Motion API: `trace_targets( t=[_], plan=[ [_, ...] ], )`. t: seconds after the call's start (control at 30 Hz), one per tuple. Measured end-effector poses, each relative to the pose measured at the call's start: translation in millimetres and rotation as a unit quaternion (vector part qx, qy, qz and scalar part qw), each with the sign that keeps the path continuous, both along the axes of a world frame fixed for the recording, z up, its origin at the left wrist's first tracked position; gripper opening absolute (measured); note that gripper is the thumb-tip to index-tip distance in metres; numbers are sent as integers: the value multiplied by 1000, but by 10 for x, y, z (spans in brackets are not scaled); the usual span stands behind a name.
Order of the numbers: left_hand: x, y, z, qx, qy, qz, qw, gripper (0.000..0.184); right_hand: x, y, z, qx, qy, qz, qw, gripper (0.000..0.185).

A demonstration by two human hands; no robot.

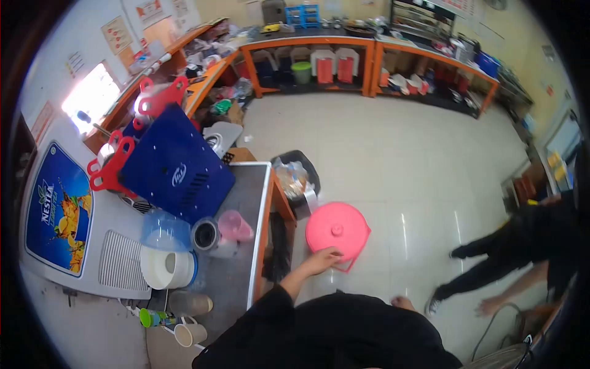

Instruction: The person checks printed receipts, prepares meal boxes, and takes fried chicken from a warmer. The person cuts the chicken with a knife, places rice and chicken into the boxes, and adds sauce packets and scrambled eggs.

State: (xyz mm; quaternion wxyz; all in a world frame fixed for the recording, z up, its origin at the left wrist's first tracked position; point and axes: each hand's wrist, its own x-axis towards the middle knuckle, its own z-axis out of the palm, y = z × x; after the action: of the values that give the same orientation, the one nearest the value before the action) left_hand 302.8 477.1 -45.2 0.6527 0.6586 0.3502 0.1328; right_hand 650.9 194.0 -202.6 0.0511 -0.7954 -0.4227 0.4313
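A round pink lid with a centre knob tops a pink lidded container [335,229], seen from above in front of my body. Angular pink edges show at its right and near sides. My left hand [319,261] is at its near left rim, fingers together and bent over the edge. Whether they grip the lid or the body under it, I cannot make out. Only a small bit of my right hand [402,302] shows past my dark clothing, close to the floor tiles. Its fingers are mostly hidden.
Left stands a metal-topped counter [239,270] with a blue plastic stool [178,166], a pink cup [235,226] and a beige mug [190,332]. A black bin [313,175] is beside it. At right, another person's dark-trousered legs [485,252] and a hand [490,305] appear.
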Motion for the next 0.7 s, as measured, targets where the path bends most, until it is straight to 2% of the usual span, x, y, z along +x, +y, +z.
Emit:
trace_targets(
  t=[0.07, 0.1, 0.2, 0.27, 0.33, 0.37, 0.4, 0.43, 0.47, 0.5, 0.53, 0.57, 0.6, 0.7],
  plan=[
    [462, 554, 233, 55, -8, -2, 998, 28, 392, 41, 125, -89, -62, 36, 993, 37],
    [688, 838, 322, 83, -14, -6, 996, 28, 644, 164, 87, -95, -70, 52, 992, 36],
    [1263, 1582, 365, 60, -10, -7, 998, 29, 1454, 737, -174, -104, -79, 70, 989, 35],
    [1587, 2326, -475, 184, 117, 20, 976, 30, 2168, 1465, -386, -108, -78, 95, 987, 34],
    [1513, 2541, -1277, 176, 260, 91, 945, 34, 2936, 2232, -521, -110, -90, 128, 981, 34],
    [1284, 2267, -1634, 16, -46, 296, 954, 36, 3355, 2604, -564, -111, -105, 154, 976, 34],
    [1318, 2003, -1198, -226, -204, 450, 840, 36, 3809, 3003, -636, -109, -131, 201, 965, 33],
    [1210, 1854, -1316, -183, -36, 439, 879, 32, 4278, 3451, -702, -103, -173, 279, 939, 33],
    [1168, 1679, -1427, -165, 109, 416, 887, 32, 4713, 3986, -761, -84, -227, 355, 903, 33],
    [1159, 1456, -1517, -168, 230, 384, 878, 32, 5068, 4617, -736, -40, -278, 375, 883, 33],
    [1212, 1279, -1559, -205, 265, 384, 860, 31, 5261, 5272, -640, 43, -313, 320, 893, 33],
    [1312, 1137, -1528, -248, 296, 383, 839, 31, 5127, 6091, -79, 137, -255, 125, 949, 33],
    [1429, 1023, -1470, -288, 305, 395, 817, 31, 5118, 6817, 74, 251, -248, 105, 930, 33],
    [1806, 1032, -1370, -354, 281, 454, 768, 30, 4549, 8558, 876, 384, -130, 108, 908, 23]
  ],
)
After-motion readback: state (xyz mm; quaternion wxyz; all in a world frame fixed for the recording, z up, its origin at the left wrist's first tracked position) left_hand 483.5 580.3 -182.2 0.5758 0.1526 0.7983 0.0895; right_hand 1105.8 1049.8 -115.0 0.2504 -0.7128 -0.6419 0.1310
